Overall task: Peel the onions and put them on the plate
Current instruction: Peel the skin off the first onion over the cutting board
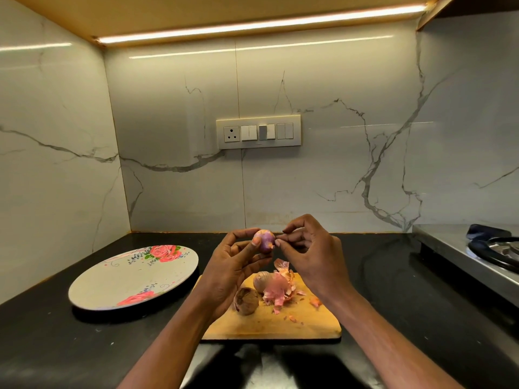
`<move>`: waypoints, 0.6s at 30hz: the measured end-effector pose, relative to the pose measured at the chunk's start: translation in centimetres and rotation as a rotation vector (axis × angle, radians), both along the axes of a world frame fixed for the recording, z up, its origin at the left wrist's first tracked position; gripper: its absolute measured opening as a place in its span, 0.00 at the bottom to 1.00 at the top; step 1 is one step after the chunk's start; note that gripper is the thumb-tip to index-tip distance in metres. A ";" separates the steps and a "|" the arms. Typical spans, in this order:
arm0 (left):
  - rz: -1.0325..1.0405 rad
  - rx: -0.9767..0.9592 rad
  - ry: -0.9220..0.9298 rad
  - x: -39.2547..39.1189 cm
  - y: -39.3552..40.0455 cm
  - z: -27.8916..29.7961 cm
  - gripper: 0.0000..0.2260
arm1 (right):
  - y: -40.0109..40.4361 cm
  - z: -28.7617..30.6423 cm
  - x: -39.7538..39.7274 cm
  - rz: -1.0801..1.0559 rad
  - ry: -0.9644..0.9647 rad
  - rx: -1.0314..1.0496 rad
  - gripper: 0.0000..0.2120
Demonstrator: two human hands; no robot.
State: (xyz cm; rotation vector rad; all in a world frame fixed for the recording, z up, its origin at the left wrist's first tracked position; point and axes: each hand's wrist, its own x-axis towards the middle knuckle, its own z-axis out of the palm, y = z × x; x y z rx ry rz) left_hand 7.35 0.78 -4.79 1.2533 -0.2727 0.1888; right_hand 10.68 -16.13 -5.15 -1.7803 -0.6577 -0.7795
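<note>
The small purple onion [264, 241] sits up in the air above the far end of the wooden cutting board [269, 321], held in the grip of the left hand [234, 265] — thumb across its near face, fingertips curled over the top and back. It is nearly bare; a scrap of papery skin clings at its right side. That side is what matters: the loose skin faces the right hand [306, 249], whose thumb and forefinger pinch at it, touching the onion's right edge. Its stem-to-root axis cannot be made out, the bulb being so round. So the pull, as I judge it, goes rightward and away from the left-hand grip.

The flowered plate [134, 279] lies on the black bench [50, 349] to the left, nothing on it yet — the left hand is the nearer one for the carry across. Two unpeeled onions [246, 300] wait on the board beside a heap of pink peels [278, 290].
</note>
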 end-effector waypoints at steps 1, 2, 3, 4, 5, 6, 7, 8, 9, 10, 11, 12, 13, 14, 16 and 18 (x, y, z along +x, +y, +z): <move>0.005 0.012 -0.003 0.0 0.0 0.0 0.15 | -0.1 0.0 0.0 -0.003 0.002 -0.007 0.14; 0.009 0.024 -0.007 0.0 0.0 0.0 0.15 | -0.1 0.1 0.0 -0.005 0.004 -0.015 0.15; 0.009 0.035 -0.012 -0.1 0.0 0.0 0.15 | -0.2 0.1 0.0 -0.008 0.005 -0.023 0.16; 0.009 0.042 -0.015 -0.1 0.0 0.0 0.16 | -0.2 0.1 0.0 -0.014 0.003 -0.036 0.16; 0.007 0.045 -0.018 -0.1 0.0 0.0 0.16 | -0.3 0.1 0.1 -0.026 -0.003 -0.053 0.17; 0.005 0.049 -0.018 -0.2 0.0 0.0 0.16 | -0.3 0.1 0.1 -0.040 -0.010 -0.073 0.17; 0.003 0.053 -0.018 -0.2 0.0 0.0 0.17 | -0.4 0.1 0.2 -0.051 -0.016 -0.094 0.18; 0.000 0.056 -0.015 -0.2 -0.1 0.1 0.17 | -0.5 0.2 0.2 -0.055 -0.020 -0.112 0.18; -0.004 0.057 -0.012 -0.2 -0.1 0.1 0.17 | -0.5 0.2 0.2 -0.052 -0.023 -0.127 0.18; -0.009 0.057 -0.009 -0.2 -0.1 0.1 0.17 | -0.6 0.2 0.3 -0.047 -0.028 -0.137 0.17; -0.014 0.057 -0.006 -0.2 -0.1 0.1 0.18 | -0.7 0.2 0.3 -0.042 -0.032 -0.142 0.17; -0.021 0.055 -0.005 -0.2 -0.1 0.1 0.18 | -0.8 0.3 0.3 -0.036 -0.036 -0.141 0.17; -0.029 0.052 -0.004 -0.2 -0.1 0.0 0.18 | -0.9 0.3 0.4 -0.033 -0.038 -0.138 0.17; -0.037 0.049 -0.003 -0.2 -0.1 0.0 0.18 | -0.9 0.4 0.4 -0.033 -0.036 -0.133 0.17; -0.048 0.041 0.000 -0.2 -0.1 0.0 0.18 | -1.0 0.4 0.6 -0.037 -0.026 -0.126 0.17; -0.054 0.026 0.007 -0.2 -0.1 0.1 0.19 | -1.1 0.4 0.7 -0.036 -0.014 -0.117 0.16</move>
